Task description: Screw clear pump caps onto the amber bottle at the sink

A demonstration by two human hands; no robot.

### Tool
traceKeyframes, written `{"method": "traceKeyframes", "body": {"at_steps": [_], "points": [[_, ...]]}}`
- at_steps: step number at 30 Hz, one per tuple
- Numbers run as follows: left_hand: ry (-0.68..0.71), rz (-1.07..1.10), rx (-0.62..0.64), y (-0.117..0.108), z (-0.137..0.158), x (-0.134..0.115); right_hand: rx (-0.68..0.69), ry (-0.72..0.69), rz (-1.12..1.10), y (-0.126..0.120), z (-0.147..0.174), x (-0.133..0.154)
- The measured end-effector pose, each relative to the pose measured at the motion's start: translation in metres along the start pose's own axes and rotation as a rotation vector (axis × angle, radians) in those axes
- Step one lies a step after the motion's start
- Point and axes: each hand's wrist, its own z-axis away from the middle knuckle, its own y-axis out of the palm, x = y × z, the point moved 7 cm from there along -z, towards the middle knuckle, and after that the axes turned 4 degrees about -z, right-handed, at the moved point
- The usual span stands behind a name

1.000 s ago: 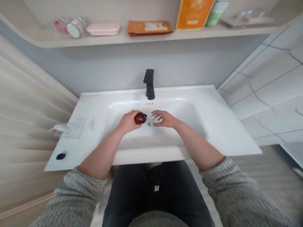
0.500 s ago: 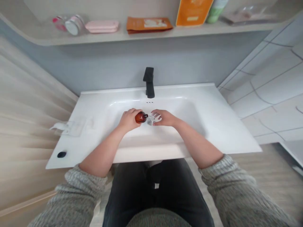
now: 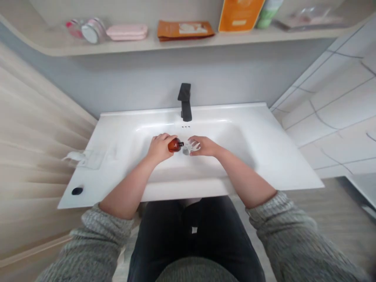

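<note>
My left hand (image 3: pixel 160 149) is wrapped round an amber bottle (image 3: pixel 175 145) over the sink basin (image 3: pixel 147 150). The bottle lies tilted on its side, and its dark neck points right. Facing that neck, my right hand (image 3: pixel 206 146) holds a small clear cup (image 3: pixel 194 146) with its fingers closed round it. The bottle's mouth is close to the cup; whether they touch, or whether liquid passes between them, I cannot make out. Behind both hands stands a black faucet (image 3: pixel 185 102).
On the left counter are a clear bottle with a white pump (image 3: pixel 76 156), lying or standing I cannot tell, and a black round cap (image 3: pixel 77 191). A shelf (image 3: pixel 123 49) overhead bears an orange packet (image 3: pixel 186 30), an orange pouch (image 3: pixel 239 15) and a pink case (image 3: pixel 127 32).
Almost nothing differs. The bottle and cup stay in the same place, with only a very slight shift of the left hand and bottle.
</note>
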Motion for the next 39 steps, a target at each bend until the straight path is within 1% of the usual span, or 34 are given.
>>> {"method": "traceKeyframes", "body": {"at_steps": [7, 13, 22, 39], "points": [[-0.006, -0.012, 0.017, -0.0054, 0.0009, -0.0038, -0.002, 0.0, 0.0, 0.0001, -0.0005, -0.0008], [0.011, -0.028, 0.005, -0.0082, 0.0016, -0.0064, -0.001, 0.008, 0.01, 0.0007, -0.0009, -0.0003], [0.016, -0.06, 0.013, -0.0089, 0.0018, -0.007, 0.001, 0.002, 0.04, -0.0004, 0.0005, 0.0058], [0.019, -0.067, 0.024, -0.0083, 0.0015, -0.0071, 0.009, 0.015, 0.039, 0.0008, -0.0004, 0.0018]]}}
